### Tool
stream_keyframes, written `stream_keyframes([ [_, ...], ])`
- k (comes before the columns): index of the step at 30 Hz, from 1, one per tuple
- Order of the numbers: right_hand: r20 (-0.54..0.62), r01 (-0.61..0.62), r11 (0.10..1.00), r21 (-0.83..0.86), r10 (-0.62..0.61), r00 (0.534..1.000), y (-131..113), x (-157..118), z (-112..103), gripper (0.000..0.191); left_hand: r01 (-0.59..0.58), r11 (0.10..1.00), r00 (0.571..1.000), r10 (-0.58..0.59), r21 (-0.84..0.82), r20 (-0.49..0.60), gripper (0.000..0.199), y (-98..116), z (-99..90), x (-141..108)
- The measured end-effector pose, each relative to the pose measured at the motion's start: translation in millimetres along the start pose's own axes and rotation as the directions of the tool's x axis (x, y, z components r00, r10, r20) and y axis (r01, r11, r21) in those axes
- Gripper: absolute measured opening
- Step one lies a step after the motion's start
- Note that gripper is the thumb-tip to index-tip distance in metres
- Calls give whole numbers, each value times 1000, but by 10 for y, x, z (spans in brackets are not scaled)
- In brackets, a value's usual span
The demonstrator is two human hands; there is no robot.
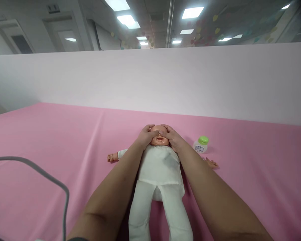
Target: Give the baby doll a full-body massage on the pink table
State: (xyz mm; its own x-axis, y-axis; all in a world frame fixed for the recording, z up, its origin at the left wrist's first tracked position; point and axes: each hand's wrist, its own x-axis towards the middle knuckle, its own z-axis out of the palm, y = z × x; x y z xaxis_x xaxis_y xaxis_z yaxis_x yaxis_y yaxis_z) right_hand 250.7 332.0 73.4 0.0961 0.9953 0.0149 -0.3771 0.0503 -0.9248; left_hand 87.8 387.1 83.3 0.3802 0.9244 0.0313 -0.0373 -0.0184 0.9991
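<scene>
On pink sheeting (70, 137), both hands (145, 136) cup a doll's head (160, 139).

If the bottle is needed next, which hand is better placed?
Likely the right hand: it touches the side of the doll's head nearer the bottle; the left hand would have to reach across.
</scene>
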Motion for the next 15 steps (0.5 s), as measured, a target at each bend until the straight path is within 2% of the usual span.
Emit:
stream_keyframes([
  [4,-58,21,1000,-10,-21,998,30,30,10,63,-22,999,999,24,49,-40,60,-42,28,37],
  [8,-55,36,999,14,-35,998,9,8,29,56,-86,995,995,89,56,-46,52,-114,25,86],
  [11,-62,-6,999,49,9,998,-19,-16,23,60,-85,996,996,85,-23,-18,46,-132,-10,100],
  [15,-27,-39,994,104,42,999,-23,-32,-47,68,22,980,999,-14,-195,42,48,-153,-98,104],
])
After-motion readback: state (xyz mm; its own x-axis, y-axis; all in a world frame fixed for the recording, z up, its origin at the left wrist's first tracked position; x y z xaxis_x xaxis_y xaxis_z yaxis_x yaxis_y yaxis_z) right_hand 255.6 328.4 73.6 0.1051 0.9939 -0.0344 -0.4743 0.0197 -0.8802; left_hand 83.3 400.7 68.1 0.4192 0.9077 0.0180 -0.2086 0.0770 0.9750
